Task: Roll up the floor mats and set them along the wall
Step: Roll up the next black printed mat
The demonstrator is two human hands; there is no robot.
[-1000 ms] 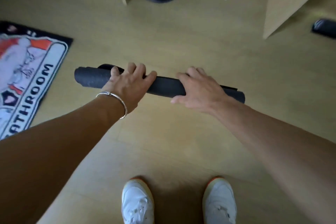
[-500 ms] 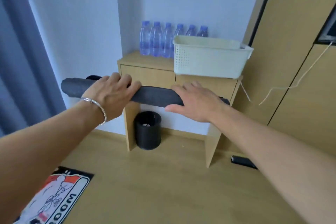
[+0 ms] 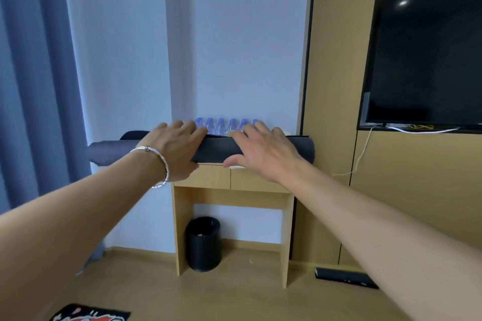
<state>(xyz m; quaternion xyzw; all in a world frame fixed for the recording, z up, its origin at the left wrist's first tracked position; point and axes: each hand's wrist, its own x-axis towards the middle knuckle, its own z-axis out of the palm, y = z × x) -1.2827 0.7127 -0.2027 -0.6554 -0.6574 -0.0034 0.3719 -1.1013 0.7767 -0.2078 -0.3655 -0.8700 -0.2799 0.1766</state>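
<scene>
Dark grey and rolled up tight, the floor mat (image 3: 216, 150) is held up in the air, flat like a stick, in front of a small wooden table (image 3: 232, 198). Both arms reach out straight. The left hand (image 3: 173, 150) grips the roll near its left part, with the fingers (image 3: 187, 126) curled over the top and the thumb tucked under. A silver bracelet (image 3: 159, 164) sits on that wrist. The right hand (image 3: 263, 151) holds the roll more to the right. Its fingers lie over the top and its thumb (image 3: 232, 161) pokes out below. Both hands are closed around the mat. The left end of the roll sticks out past the left hand, in front of the blue curtain (image 3: 34, 86).

Behind the roll, on the table, stands a row of water bottles (image 3: 221, 124). Only their blue caps and necks show over the mat. A pale basket (image 3: 280, 131) is beside them, mostly hidden, so what is in it cannot be seen.

Under the table, on the wood floor (image 3: 208, 300), stands a round black bin (image 3: 203, 243). It is too dark to tell what is in it.

Another mat (image 3: 90, 314) with red and white on it lies flat on the floor at the bottom left. A black TV (image 3: 425, 49) hangs on the wooden wall to the right. A long black thing (image 3: 344, 277) lies on the floor below it.
</scene>
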